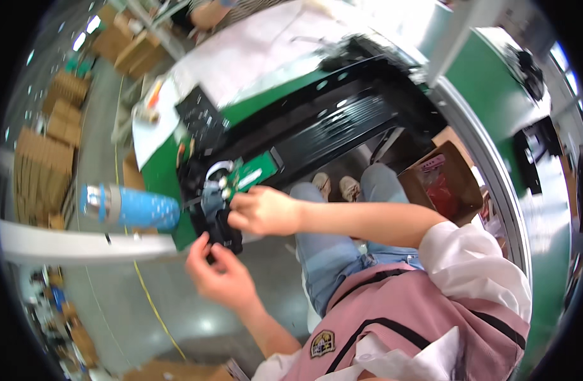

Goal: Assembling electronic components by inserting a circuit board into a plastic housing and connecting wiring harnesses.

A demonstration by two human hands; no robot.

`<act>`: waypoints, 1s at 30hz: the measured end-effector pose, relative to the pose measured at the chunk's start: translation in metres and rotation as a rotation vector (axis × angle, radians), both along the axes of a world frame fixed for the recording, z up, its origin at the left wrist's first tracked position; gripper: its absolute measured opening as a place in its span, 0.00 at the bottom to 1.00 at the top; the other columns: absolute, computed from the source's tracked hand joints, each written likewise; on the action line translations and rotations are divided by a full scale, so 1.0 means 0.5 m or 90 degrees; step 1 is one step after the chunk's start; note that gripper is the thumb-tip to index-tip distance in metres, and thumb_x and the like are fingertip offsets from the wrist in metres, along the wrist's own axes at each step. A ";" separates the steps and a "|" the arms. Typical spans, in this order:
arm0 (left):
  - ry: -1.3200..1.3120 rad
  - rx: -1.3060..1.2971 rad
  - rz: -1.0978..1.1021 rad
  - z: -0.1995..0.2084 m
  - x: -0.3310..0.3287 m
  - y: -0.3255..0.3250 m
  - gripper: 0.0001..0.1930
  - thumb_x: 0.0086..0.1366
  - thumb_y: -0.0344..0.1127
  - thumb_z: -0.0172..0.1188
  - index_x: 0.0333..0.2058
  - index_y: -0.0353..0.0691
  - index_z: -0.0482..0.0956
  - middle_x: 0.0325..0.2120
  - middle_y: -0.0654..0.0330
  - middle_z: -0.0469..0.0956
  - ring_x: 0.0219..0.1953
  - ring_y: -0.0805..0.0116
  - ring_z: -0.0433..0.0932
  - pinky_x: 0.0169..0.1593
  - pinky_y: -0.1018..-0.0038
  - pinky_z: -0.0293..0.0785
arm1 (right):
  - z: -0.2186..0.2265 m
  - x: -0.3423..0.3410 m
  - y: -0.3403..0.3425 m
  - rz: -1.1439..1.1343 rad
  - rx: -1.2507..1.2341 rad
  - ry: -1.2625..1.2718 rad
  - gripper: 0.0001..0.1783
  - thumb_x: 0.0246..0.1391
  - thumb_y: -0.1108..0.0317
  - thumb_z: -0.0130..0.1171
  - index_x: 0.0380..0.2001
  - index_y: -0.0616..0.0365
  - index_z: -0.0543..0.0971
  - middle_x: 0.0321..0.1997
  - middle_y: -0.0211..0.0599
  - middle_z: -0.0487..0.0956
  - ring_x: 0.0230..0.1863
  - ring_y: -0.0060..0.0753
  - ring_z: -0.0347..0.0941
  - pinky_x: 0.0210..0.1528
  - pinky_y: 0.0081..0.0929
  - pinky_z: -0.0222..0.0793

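Observation:
A long black plastic housing (329,120) lies across the green table. At its near left end sits a green circuit board (258,170), with white wires (218,168) and a small grey-blue part (212,200) beside it. My right hand (264,211) is closed just below the board, its fingertips curled in by the grey-blue part; what they hold, if anything, is hidden. My left hand (221,273) is at the near end of a black part (225,238), thumb and forefinger apart. Whether it touches that part I cannot tell.
A blue bottle (142,206) lies at the left table edge. Black pieces (202,114) rest beyond the housing. An open cardboard box (456,184) with red contents stands at the right. A metal frame post (488,165) runs along the right; another person's arm (209,13) shows at the far side.

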State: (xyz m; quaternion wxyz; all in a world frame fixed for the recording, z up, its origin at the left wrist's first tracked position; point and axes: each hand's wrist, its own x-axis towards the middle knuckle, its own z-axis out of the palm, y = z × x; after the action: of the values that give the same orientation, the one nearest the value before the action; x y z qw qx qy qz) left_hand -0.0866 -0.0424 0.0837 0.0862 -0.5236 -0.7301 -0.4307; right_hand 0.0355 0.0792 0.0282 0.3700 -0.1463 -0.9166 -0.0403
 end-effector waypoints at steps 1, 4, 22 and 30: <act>0.051 -0.001 0.059 0.011 -0.013 -0.003 0.15 0.63 0.28 0.60 0.49 0.37 0.76 0.38 0.52 0.80 0.39 0.57 0.81 0.44 0.65 0.76 | -0.006 0.007 0.005 0.034 0.028 0.015 0.09 0.43 0.65 0.57 0.25 0.54 0.68 0.22 0.27 0.69 0.31 0.31 0.71 0.25 0.28 0.66; -0.116 -0.115 0.055 0.034 -0.080 -0.007 0.17 0.64 0.36 0.62 0.50 0.38 0.77 0.39 0.55 0.82 0.43 0.63 0.81 0.46 0.71 0.76 | 0.029 0.031 -0.028 0.085 0.112 0.044 0.09 0.43 0.65 0.58 0.24 0.54 0.69 0.16 0.26 0.71 0.33 0.32 0.73 0.25 0.28 0.69; -1.117 -0.065 -0.456 0.026 -0.004 -0.097 0.35 0.48 0.44 0.53 0.58 0.36 0.72 0.53 0.53 0.74 0.52 0.56 0.75 0.55 0.59 0.71 | 0.184 0.372 -0.189 -0.046 0.036 0.134 0.12 0.47 0.68 0.58 0.38 0.56 0.76 0.46 0.39 0.78 0.45 0.37 0.75 0.46 0.37 0.69; -1.031 0.016 -0.487 0.016 -0.012 0.071 0.35 0.49 0.42 0.55 0.59 0.40 0.71 0.54 0.53 0.74 0.56 0.51 0.74 0.62 0.44 0.68 | 0.147 0.729 -0.290 -0.491 0.020 0.185 0.13 0.44 0.80 0.61 0.36 0.59 0.77 0.40 0.40 0.79 0.41 0.42 0.75 0.43 0.38 0.69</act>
State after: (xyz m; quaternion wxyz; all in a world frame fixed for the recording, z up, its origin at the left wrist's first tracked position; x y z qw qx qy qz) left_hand -0.0928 -0.0071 0.0915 -0.5994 -0.2656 -0.3378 -0.6753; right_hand 0.3998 -0.0658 0.1015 0.4555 -0.4777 -0.7318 -0.1693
